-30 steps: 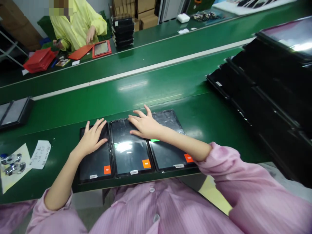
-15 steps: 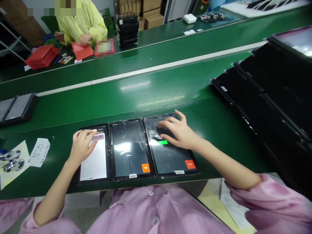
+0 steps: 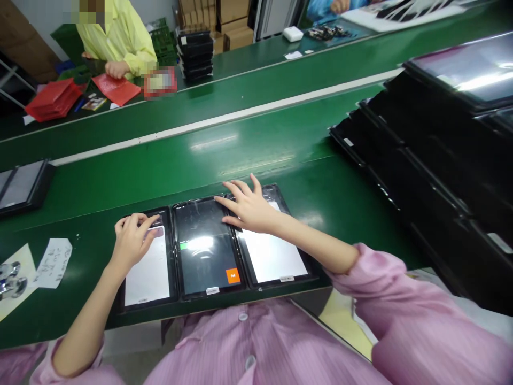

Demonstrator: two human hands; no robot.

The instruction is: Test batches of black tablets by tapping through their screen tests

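Observation:
Three black-framed tablets lie side by side on the green bench. On the left tablet the screen is white; my left hand rests over its upper part, fingers stretched with the index toward the top. The middle tablet shows a dark screen with a green mark and an orange square. White fills the screen of the right tablet. My right hand is spread over that tablet's upper left, fingertips reaching above the middle tablet's top right corner. Whether the fingertips touch glass I cannot tell.
Stacked black tablets rise at the right. A handwritten note and shiny metal parts lie left, near more tablets. Across the bench, a person in yellow handles a red pouch.
My right hand has moved left, from over the right tablet toward the middle one. The right tablet's screen has turned from dark to white. My left hand stays over the left tablet.

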